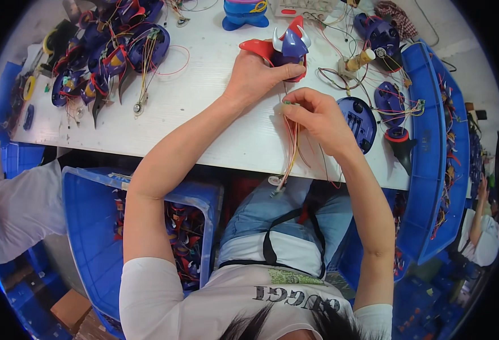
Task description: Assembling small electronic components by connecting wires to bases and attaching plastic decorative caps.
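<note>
Parts heap (105, 59) lies on counter (198, 119), left; shells (390, 102) right, toy piece (291, 48) between. Tub (88, 226) sits below near edge, left; second tub (421, 141) beside right end.

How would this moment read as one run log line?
left hand: holds red-and-purple toy part | right hand: pinches wires | beside: purple shell | surface: white table
</note>
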`<state>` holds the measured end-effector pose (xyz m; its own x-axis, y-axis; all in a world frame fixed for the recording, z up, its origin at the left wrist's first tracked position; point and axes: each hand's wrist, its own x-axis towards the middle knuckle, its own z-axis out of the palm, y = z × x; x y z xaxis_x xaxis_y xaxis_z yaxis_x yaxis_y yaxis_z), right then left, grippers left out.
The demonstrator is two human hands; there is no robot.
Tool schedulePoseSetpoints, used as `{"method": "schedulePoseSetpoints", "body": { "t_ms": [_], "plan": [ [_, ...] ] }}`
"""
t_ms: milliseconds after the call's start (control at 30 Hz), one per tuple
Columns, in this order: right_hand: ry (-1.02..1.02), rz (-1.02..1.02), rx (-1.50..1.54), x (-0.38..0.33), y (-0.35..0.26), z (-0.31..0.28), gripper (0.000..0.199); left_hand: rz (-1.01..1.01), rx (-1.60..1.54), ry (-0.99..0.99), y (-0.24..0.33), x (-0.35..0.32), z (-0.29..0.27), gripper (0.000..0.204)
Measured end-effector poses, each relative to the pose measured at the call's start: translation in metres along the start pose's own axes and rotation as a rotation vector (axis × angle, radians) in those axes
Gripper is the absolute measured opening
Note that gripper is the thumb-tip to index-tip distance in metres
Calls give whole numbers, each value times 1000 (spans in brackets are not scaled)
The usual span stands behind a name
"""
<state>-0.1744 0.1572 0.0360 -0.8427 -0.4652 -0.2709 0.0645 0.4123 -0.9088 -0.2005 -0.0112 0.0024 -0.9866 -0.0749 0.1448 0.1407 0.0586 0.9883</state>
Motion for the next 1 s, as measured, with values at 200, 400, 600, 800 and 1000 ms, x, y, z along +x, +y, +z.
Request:
{"method": "schedulePoseSetpoints", "body": {
  "t_ms": [200, 400, 600, 800, 1000],
  "plan": [
    [79, 3, 427, -7, 10, 8, 22, 2, -137, -19, -1, -3, 6, 35],
    [52, 56, 822, -16, 6, 13, 22, -35, -203, -39, -2, -6, 2, 35],
    [-1, 53, 894, -16, 13, 12, 24, -32, -197, -50, -2, -7, 1, 35],
    [-14, 23, 763, -14, 9, 11, 27, -35, -229, -42, 0, -6, 1, 35],
    [179, -117, 63, -27, 5, -5, 27, -110, -315, -16, -8, -2, 8, 31]
  ]
}}
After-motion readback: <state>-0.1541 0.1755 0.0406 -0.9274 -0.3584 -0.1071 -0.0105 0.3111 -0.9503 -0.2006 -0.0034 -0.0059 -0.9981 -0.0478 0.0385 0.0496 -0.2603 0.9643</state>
